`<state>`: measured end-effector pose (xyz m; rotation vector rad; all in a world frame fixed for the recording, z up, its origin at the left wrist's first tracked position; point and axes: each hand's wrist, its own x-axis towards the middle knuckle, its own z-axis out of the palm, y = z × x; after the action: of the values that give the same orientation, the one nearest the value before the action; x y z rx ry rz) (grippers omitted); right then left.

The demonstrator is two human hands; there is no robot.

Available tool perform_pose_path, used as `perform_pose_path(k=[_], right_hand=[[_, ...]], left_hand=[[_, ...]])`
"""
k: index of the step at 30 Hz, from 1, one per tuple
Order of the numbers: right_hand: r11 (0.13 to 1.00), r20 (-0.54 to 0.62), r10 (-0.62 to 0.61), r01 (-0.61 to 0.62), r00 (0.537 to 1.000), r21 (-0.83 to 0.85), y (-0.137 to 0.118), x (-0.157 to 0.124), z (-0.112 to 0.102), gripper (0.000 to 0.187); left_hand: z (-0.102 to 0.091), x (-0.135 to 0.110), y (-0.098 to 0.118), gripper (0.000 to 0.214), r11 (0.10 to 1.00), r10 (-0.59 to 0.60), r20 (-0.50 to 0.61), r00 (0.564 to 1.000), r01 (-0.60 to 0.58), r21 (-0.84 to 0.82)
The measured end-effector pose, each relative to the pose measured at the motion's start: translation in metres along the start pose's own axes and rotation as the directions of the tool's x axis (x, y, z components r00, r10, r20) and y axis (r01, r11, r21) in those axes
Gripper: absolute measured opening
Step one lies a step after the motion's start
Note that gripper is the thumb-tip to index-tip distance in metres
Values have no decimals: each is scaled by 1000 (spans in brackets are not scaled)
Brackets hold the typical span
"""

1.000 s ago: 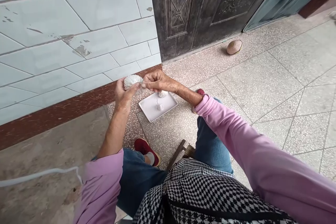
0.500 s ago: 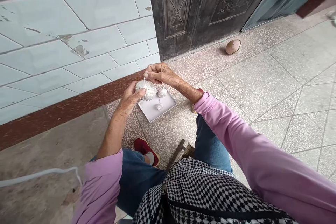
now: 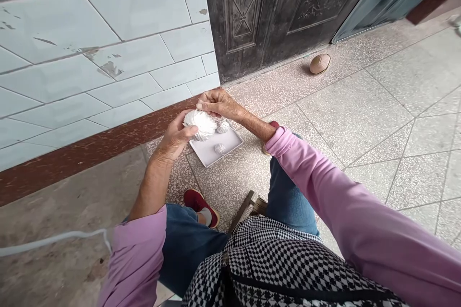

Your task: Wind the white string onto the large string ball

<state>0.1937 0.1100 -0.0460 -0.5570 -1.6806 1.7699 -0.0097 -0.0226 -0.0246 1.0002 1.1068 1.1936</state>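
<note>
My left hand (image 3: 176,135) cups a white folded-paper flower (image 3: 200,123) from below, the thumb pressed against its near side, and holds it up in the air just above the far left corner of the white square tray (image 3: 205,152) that lies on the terrazzo floor (image 3: 360,120). My right hand (image 3: 219,103) comes over the top of the flower with the fingertips pinched together at its upper edge (what they pinch is too small to make out). On the tray lie two smaller white paper pieces: one (image 3: 220,148) near the middle, the other (image 3: 223,126) at the far edge, partly hidden under my right wrist. My red shoe (image 3: 198,202) rests on the floor near the tray. Beyond my hands stand the tiled wall (image 3: 108,33) and a dark carved door (image 3: 273,5), with a small brown ball (image 3: 320,64) lying by the threshold.
</note>
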Motion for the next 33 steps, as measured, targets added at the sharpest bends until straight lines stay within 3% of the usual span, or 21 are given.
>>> perform_pose_path(k=[5,8,13,17,20,23,28,31,33], right_hand=[[997,-57,37,-41,998,-64,0,1,11,37],[981,-83,12,-27,997,-192,-3,-2,17,40],[828,-48,18,-42,999,-558,-15,-15,27,46],[734,73,62,4,995,-679,-21,-26,40,50],[797,210,84,61,974,-601,-20,-31,47,46],[891,258,85,43,962,-452,-21,-32,48,42],[974,176,105,-66,979,-217,-34,-29,36,33],[984,106,92,-74,990,-160,-40,-25,26,34],[990,76,58,-47,995,-134,-39,-21,19,40]], left_hand=[[-1,-3,-3,88,992,10,-40,999,-15,-126],[1,-1,-5,81,976,56,-134,989,-83,-203],[4,3,-5,77,947,93,-298,950,-177,-267],[3,7,-10,75,940,89,-401,912,-210,-269],[1,9,-16,77,952,96,-453,886,-215,-219],[-4,13,-21,80,973,121,-449,885,-195,-122],[-17,22,-28,78,982,189,-400,897,-167,90],[-20,26,-31,74,966,239,-368,899,-180,188],[-20,25,-31,70,972,202,-312,928,-151,181]])
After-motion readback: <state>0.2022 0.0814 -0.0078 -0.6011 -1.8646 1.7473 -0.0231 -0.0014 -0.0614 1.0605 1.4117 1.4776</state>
